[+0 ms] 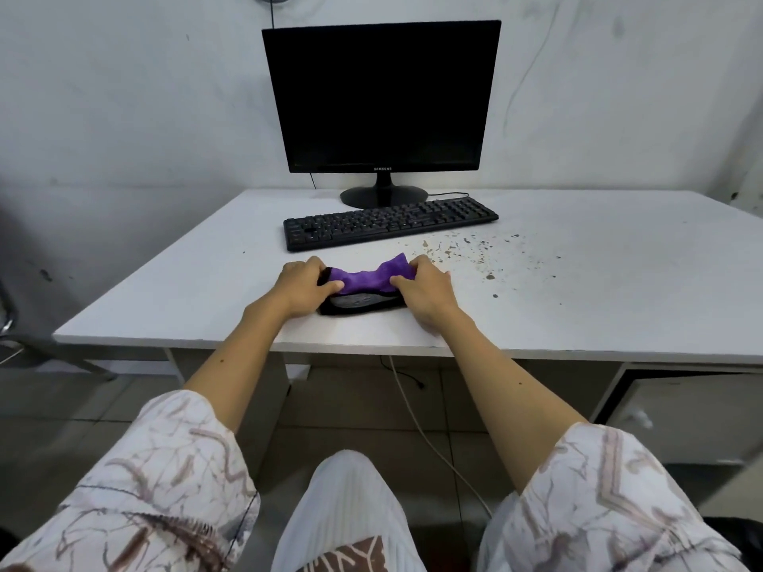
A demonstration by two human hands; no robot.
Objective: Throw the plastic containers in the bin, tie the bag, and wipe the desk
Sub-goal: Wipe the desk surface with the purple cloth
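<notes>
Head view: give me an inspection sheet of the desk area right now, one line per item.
Surface: white desk, brown specks and crumbs scattered right of centre, not yet wiped.
Job's things: purple cloth bunched over a black object near the front edge; no plastic containers, bin or bag seen.
Clutter: black keyboard and dark monitor at the back.
Hands: left hand and right hand each grip an end of the cloth with curled fingers.
Cables: keyboard lead behind the keyboard; white cable hanging under the desk.
Surroundings: marked white wall, tiled floor.
</notes>
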